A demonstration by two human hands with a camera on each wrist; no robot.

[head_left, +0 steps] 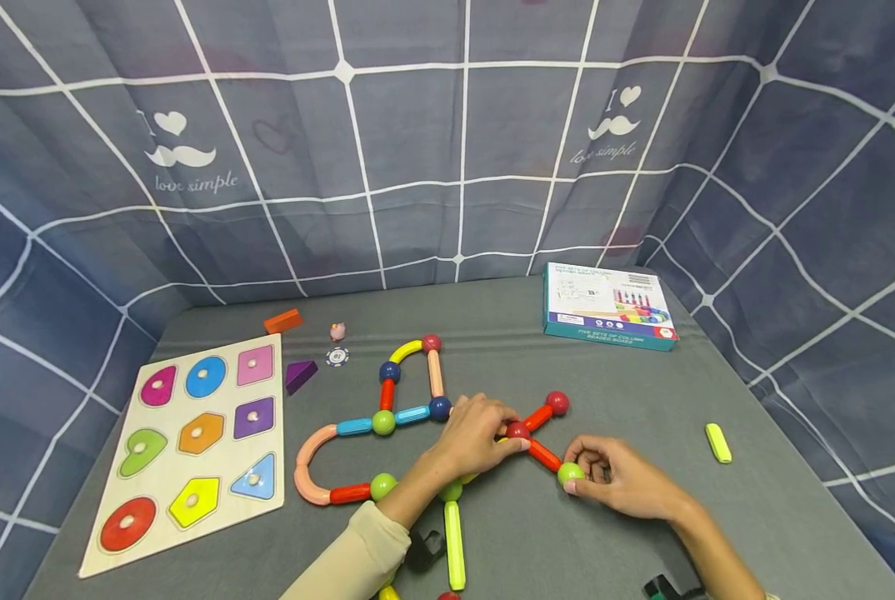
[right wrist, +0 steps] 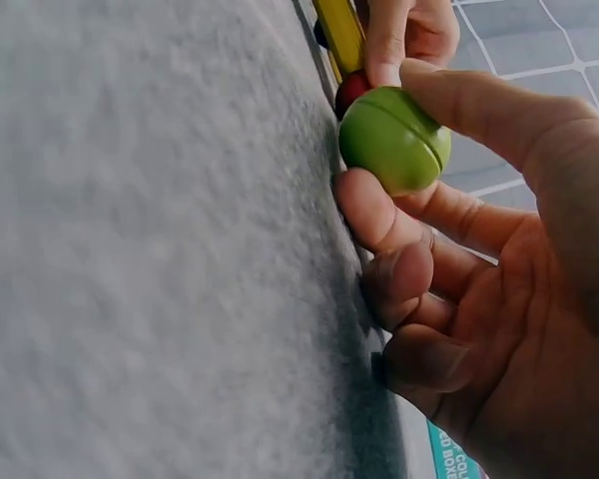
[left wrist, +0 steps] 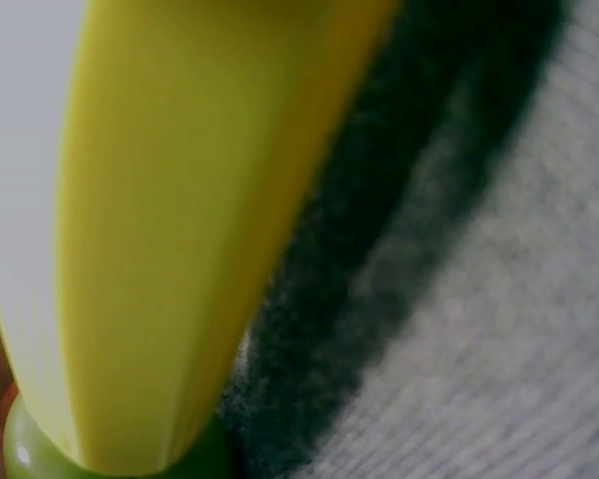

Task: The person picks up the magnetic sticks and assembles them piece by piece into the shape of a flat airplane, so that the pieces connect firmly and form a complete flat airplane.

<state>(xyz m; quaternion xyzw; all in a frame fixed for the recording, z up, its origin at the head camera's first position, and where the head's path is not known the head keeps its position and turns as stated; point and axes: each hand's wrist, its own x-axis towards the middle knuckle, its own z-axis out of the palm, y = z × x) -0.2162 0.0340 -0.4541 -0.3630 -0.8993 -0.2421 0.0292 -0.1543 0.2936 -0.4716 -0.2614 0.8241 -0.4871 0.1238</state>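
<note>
My left hand holds a red ball between thumb and fingers, at a joint of a ball-and-stick chain. From that ball one red stick runs up to another red ball. A second red stick runs down to a green ball. My right hand pinches this green ball between thumb and index finger, its other fingers curled behind, as the right wrist view shows. A yellow stick fills much of the left wrist view. The left forearm hides part of the chain.
Left of my hands lies a looped part of the chain with a pink curved stick. A shape puzzle board is at the left, a toy box at the back right. A loose yellow-green stick lies on the right.
</note>
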